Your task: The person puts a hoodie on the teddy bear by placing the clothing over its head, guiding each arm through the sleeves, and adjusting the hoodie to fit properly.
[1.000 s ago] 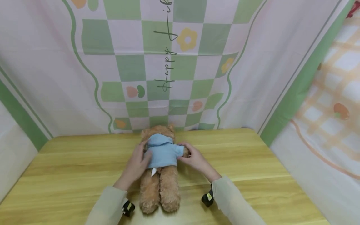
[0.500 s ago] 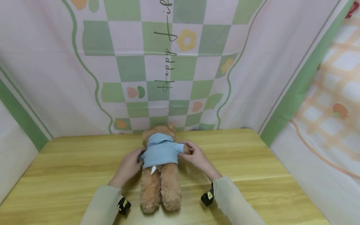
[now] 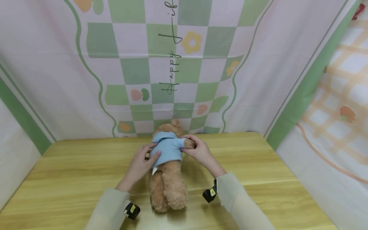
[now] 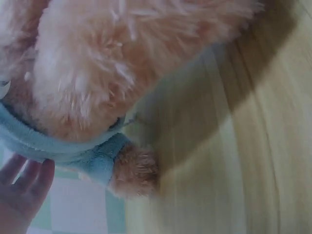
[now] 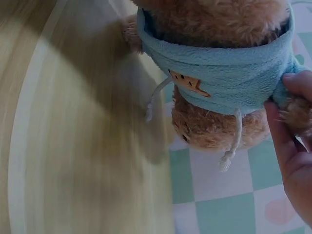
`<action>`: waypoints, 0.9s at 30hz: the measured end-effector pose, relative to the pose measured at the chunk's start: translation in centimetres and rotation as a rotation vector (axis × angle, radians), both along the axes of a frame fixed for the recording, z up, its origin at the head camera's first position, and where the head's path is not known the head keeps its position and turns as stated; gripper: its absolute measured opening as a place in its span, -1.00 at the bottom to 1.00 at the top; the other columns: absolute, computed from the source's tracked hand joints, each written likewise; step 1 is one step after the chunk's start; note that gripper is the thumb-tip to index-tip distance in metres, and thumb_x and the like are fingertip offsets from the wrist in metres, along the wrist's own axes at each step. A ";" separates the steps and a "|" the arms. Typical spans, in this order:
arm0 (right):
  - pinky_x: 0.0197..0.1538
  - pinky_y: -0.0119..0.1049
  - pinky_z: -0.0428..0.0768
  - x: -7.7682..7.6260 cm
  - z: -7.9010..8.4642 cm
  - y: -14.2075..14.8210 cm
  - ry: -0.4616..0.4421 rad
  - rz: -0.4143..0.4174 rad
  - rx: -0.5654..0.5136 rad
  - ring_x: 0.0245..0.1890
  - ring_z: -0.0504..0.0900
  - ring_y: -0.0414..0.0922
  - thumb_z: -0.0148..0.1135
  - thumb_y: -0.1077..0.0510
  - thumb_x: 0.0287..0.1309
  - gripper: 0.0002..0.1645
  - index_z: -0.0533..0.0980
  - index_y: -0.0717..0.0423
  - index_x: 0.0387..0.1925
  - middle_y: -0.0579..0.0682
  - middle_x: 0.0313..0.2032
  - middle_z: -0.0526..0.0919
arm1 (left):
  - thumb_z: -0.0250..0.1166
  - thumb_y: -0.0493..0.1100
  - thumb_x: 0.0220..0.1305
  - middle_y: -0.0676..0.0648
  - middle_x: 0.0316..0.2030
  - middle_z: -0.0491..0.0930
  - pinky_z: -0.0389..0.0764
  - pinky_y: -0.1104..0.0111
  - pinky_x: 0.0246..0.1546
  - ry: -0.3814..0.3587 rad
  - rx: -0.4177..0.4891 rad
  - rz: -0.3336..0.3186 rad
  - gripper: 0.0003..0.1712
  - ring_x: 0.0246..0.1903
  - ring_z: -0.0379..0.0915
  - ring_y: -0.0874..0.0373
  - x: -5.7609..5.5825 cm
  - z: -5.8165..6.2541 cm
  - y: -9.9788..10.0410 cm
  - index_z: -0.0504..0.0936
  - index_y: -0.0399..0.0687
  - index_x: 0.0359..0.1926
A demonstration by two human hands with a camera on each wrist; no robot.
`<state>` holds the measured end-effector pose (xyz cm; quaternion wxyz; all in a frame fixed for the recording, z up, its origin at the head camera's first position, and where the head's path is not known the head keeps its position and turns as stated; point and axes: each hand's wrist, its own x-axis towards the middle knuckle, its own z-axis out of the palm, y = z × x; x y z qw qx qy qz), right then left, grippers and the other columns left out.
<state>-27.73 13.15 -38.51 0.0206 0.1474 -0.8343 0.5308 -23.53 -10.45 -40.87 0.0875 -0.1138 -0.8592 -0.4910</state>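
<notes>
A brown teddy bear [image 3: 174,188] in a light blue hoodie [image 3: 167,150] is held back-up over the table, tipped up off the wood on one side. My left hand [image 3: 141,161] grips its torso at the left, thumb on the hoodie's back. My right hand [image 3: 201,153] pinches the bear's right-side arm [image 3: 188,143] near the sleeve end. A small white tag [image 3: 154,170] sticks out below the hem. In the right wrist view the hoodie's front shows, with white drawstrings [image 5: 234,141] hanging and a brown patch [image 5: 189,83]. The bear's face is mostly hidden.
The wooden table [image 3: 86,172] stretches to both sides of the bear. A green and white checked cloth [image 3: 161,67] hangs at its back edge, close to the bear's head. A peach checked cloth [image 3: 342,83] hangs at the right.
My left hand let its thumb slip off the back, then took the torso's side again. The bear has risen, turned slightly and shifted toward the cloth, its arm still in my right hand.
</notes>
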 end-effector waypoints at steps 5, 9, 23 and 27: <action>-0.17 -0.39 0.52 0.0 0.4 -0.6 -0.004 -0.079 -0.047 -0.17 0.54 -0.13 0.34 0.27 0.05 -0.48 0.48 0.15 0.11 0.22 -0.01 0.58 | 0.18 0.00 0.35 -0.28 0.13 0.41 0.61 0.24 -0.11 0.004 0.030 -0.010 -0.45 0.03 0.45 -0.07 0.2 -0.2 0.8 0.40 -0.09 0.29; -0.22 -0.43 0.52 0.1 1.2 -1.0 0.019 -0.113 -0.089 -0.28 0.50 -0.25 0.35 0.30 0.01 -0.51 0.53 0.21 0.05 0.22 -0.04 0.61 | 0.12 -0.04 0.39 -0.32 0.23 0.34 0.59 0.09 0.01 -0.009 0.077 -0.071 -0.45 0.10 0.44 -0.17 0.4 -0.9 1.2 0.32 -0.10 0.34; -0.03 -0.22 0.58 1.3 1.4 -3.7 0.097 0.102 -0.028 -0.05 0.58 0.11 0.33 0.35 0.00 -0.52 0.50 0.31 0.03 0.28 0.00 0.57 | -0.07 -0.31 0.46 -0.27 0.01 0.53 0.51 0.32 -0.11 -0.165 0.074 -0.191 -0.67 -0.05 0.47 0.00 0.2 -3.8 1.1 0.26 -0.26 0.19; -0.01 -0.27 0.58 1.6 0.5 -4.5 0.072 0.185 -0.014 -0.03 0.58 0.13 0.24 0.37 0.09 -0.51 0.45 0.32 0.11 0.29 0.01 0.59 | -0.06 -0.40 0.39 -0.40 0.10 0.48 0.49 0.02 0.12 -0.168 -0.010 -0.145 -0.61 0.13 0.43 -0.22 0.3 -4.1 0.5 0.31 -0.42 0.20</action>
